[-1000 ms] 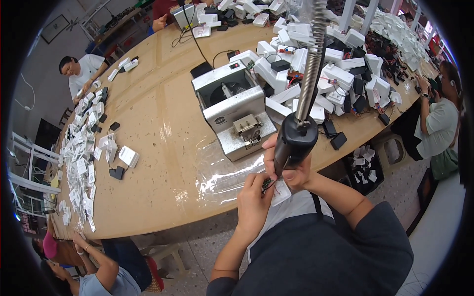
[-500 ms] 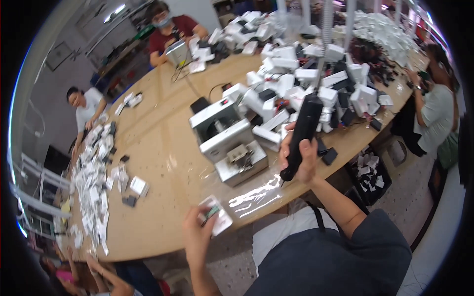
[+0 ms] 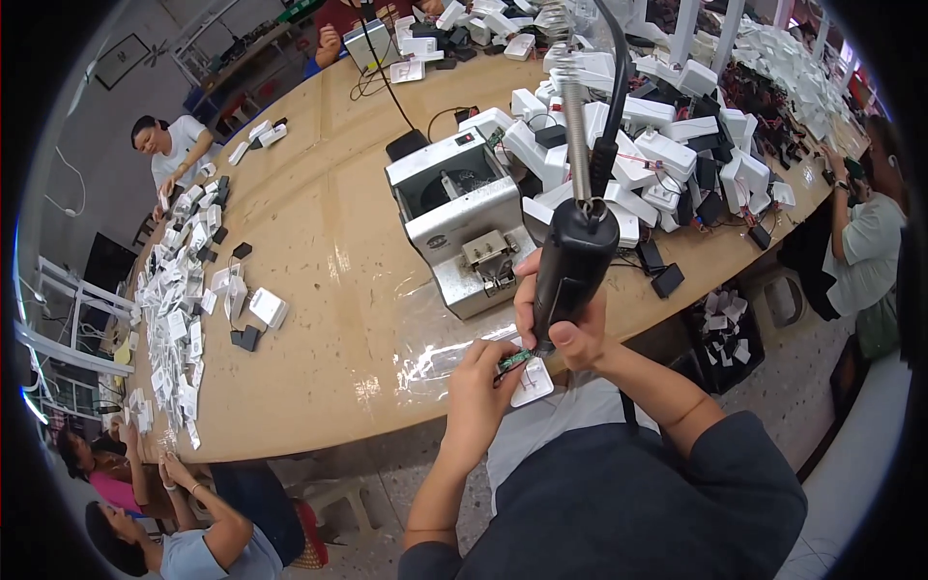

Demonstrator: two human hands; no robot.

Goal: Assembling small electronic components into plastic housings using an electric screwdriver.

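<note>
In my right hand (image 3: pixel 588 338) is a black electric screwdriver (image 3: pixel 575 266), gripped round its body and hanging from a coiled spring (image 3: pixel 577 135) with a black cord beside it. The tool's lower end is over the near table edge, close to my left hand (image 3: pixel 472 391). My left fingers pinch a small green circuit board (image 3: pixel 514 361). Against the board is a white plastic casing (image 3: pixel 533 383) with thin wires in it. Whether the screwdriver's tip touches the board is hidden by my fingers.
A grey metal machine (image 3: pixel 459 227) stands just beyond my hands. White and black casings with wires heap up (image 3: pixel 657 155) at the far right. White parts (image 3: pixel 179 309) line the table's left side. A black bin (image 3: pixel 720 338) sits right. Co-workers (image 3: pixel 184 145) surround the table.
My left hand has moved right with the board and casing. The screwdriver in my right hand has come down and left, so both hands are now close together. The view has shifted.
</note>
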